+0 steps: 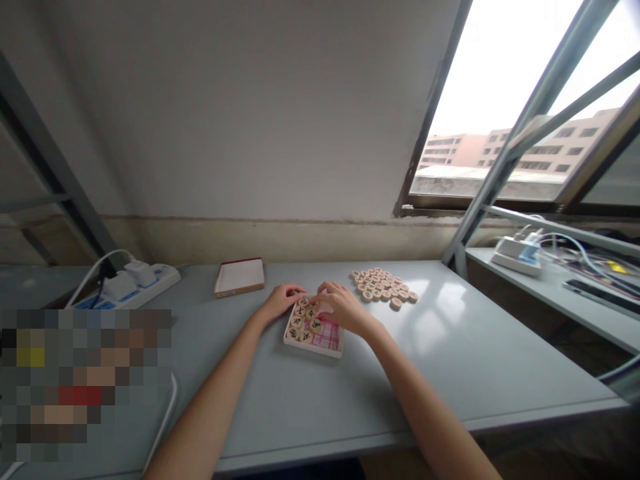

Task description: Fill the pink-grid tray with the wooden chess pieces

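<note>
A shallow open box (pixel 313 350) with a pink checked lining holds round wooden Chinese chess pieces (pixel 307 336), placed in rows on its left side with dark characters facing up. My left hand (pixel 281 301) is curled against the box's far left corner, its fingertips on the rim. Over the far part of the box is my right hand (pixel 345 308), its thumb and fingers bent around a piece (pixel 311 313) near the second row. The palm hides the box's far right part. Right of the box lies a loose cluster of more pieces (pixel 383 285).
A box lid (pixel 241 275) lies inside up at the back left of the grey table (pixel 320 400). Power strips stand at left (pixel 150 280) and on the right-hand desk (pixel 517 257), with cables. A metal bed frame (pixel 480 207) rises at right. The lower left is pixelated.
</note>
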